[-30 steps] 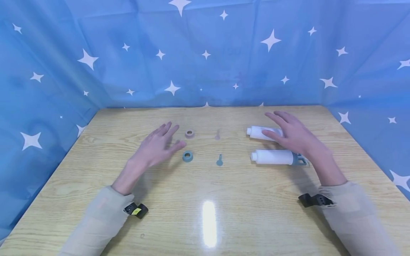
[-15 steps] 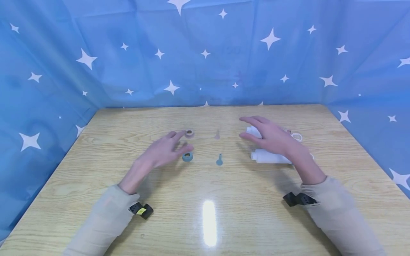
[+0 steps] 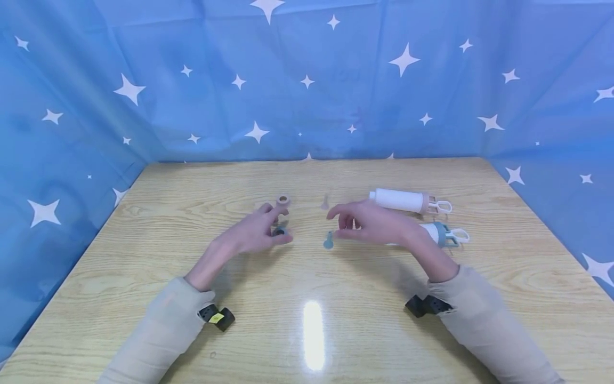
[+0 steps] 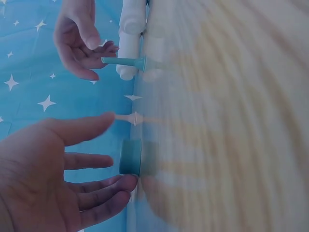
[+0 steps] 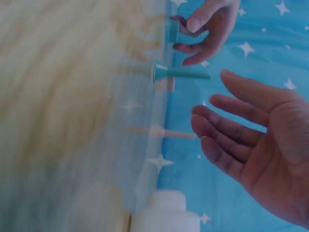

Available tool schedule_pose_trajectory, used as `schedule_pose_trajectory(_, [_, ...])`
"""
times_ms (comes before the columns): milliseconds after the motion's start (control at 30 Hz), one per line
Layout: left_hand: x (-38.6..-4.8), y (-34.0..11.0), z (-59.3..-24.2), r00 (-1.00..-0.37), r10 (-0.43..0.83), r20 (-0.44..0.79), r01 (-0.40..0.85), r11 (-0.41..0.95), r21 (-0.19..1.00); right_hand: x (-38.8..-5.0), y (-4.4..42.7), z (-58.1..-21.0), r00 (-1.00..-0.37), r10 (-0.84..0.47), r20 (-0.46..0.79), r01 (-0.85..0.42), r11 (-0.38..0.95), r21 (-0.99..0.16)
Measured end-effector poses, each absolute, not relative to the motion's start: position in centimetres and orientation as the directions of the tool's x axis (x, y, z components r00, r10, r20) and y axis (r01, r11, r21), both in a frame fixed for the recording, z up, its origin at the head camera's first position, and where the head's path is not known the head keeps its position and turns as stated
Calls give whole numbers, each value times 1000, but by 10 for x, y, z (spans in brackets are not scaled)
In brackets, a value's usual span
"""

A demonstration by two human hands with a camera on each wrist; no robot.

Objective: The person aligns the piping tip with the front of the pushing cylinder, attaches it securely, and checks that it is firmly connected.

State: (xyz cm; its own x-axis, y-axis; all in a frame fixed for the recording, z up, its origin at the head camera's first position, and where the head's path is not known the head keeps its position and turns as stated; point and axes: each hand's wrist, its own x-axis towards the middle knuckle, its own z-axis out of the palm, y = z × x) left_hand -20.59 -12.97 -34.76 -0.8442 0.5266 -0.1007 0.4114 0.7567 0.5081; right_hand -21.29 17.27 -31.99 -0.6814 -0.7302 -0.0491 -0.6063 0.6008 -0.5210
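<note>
My left hand [image 3: 249, 232] hovers around a small teal ring-shaped cap [image 4: 130, 157] on the table, thumb and fingers spread apart. In the left wrist view the fingertips lie close to the cap's edge; whether they touch it I cannot tell. Over on the right, my right hand [image 3: 376, 221] hangs beside a teal piece with a thin stem and flared base [image 5: 181, 73], which stands stem up. Its thumb and bent fingers are apart from the stem. A matching pink stemmed piece [image 3: 325, 203] and a pink ring-shaped cap [image 3: 283, 200] stand farther back.
Two white bottles lie on their sides at the right: one with a pink end and loop [image 3: 399, 200], one with a teal end [image 3: 445, 234], partly behind my right hand. A blue star-patterned cloth [image 3: 307, 106] hangs along the back and sides of the wooden table [image 3: 249, 330].
My right hand has moved left and nearer, from over the bottles to the teal stemmed piece. My left hand has moved right onto the teal cap. The small parts and bottles stay put.
</note>
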Motion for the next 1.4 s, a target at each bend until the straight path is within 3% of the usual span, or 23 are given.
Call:
schedule_pose_trajectory(300, [-204, -129, -350, -803, 588, -94, 454, 707, 543, -211, 157, -329, -582, -813, 2, -711, 508, -486])
schedule_pose_trajectory(467, [-203, -131, -351, -784, 616, -74, 482, 680, 553, -210, 153, -335, -561, -828, -9, -712, 488, -506])
schedule_pose_trajectory(800, [-203, -131, -350, -770, 636, -44, 513, 660, 549, -211, 154, -338, -564, -825, -20, -707, 496, -503])
schedule_pose_trajectory(1200, [-200, -123, -342, -757, 649, 81, 553, 569, 608, -204, 162, -325, -659, -752, 8, -630, 547, -551])
schedule_pose_trajectory(1400, [-194, -116, -336, -755, 635, 166, 561, 493, 665, -201, 166, -315, -668, -738, 100, -648, 510, -565])
